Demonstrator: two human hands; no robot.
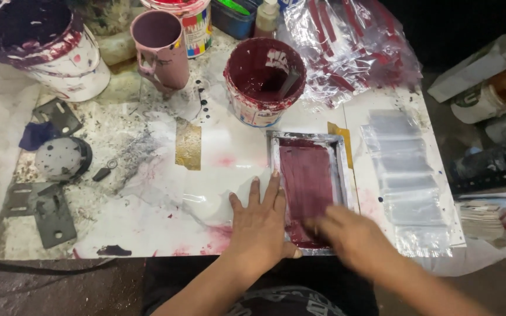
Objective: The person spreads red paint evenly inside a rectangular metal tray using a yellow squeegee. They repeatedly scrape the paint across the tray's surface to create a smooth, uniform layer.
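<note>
Maroon ink coats the small screen-printing frame (310, 184) at the bench's (165, 228) near right, where the left hand (260, 225) lies flat, fingers spread, against its left rail. The right hand (349, 234), blurred, sweeps the mesh's near end; whether it grips anything cannot be told. Steady frame pressure and one even stroke seem best, with the maroon ink bucket (263, 82) just beyond.

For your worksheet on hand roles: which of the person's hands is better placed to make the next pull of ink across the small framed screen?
Probably the right hand: it is over the maroon screen. The left hand lies flat beside the frame, apparently steadying it.
</note>
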